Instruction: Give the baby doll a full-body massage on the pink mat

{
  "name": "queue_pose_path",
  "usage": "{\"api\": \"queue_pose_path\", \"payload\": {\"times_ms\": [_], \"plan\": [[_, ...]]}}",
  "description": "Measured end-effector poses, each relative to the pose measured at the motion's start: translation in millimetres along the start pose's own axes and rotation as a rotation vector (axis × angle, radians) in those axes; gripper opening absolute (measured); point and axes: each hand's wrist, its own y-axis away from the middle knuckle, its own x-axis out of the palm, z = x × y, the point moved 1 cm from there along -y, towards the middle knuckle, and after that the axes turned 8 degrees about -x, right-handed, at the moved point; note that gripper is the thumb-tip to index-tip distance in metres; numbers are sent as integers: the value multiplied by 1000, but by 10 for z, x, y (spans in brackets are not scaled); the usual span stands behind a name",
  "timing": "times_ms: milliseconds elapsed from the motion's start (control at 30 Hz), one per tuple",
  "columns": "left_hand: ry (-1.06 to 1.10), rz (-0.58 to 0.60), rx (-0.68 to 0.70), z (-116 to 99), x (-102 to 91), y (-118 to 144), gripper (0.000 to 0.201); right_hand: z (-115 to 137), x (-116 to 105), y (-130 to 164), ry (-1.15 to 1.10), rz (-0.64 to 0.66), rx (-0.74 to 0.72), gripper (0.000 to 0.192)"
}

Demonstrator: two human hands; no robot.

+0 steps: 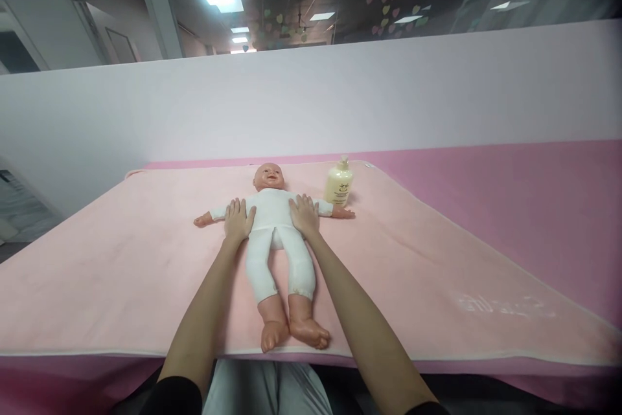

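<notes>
The fingers of the left hand point(238, 219) lie flat and slightly spread, pressed against one side of the torso of a plastic baby doll in a white one-piece suit point(275, 234). The right hand point(304, 214) mirrors it on the other side, fingers extended and laid over the doll's flank; neither hand closes around anything. The doll lies face up, arms out to both sides, bare feet pointing toward the person, in the middle of a pale pink fleece blanket point(121, 259) spread over a darker pink table point(534, 208). Just beyond the doll's outstretched arm on the right stands a cream-coloured pump bottle point(339, 183), upright and close to the small hand but seemingly apart from it. Likely risks: the open palms have no real purchase, so the doll could slide or twist on the soft fleece; and a wide sweep of the right hand or the doll's arm could tip the bottle.
</notes>
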Motion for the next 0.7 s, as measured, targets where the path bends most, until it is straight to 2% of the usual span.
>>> {"api": "queue_pose_path", "payload": {"times_ms": [67,233,467,567,667,700], "plan": [[-37,-71,-20,58,-21,88,70,-13,0,54,-37,-52,55,61],[-132,-262,-228,59,-95,244,80,-2,-13,142,-121,-205,176,66],[-180,-272,-271,158,-101,212,83,-47,-28,157,-186,-435,253,67],[-100,-314,-358,176,-124,183,86,-73,-87,188,-221,-568,294,66],[107,-354,-463,160,-192,190,86,-130,-153,240,-333,-797,431,61],[177,-365,-466,143,-217,202,83,-154,-162,249,-397,-821,455,59]]}}
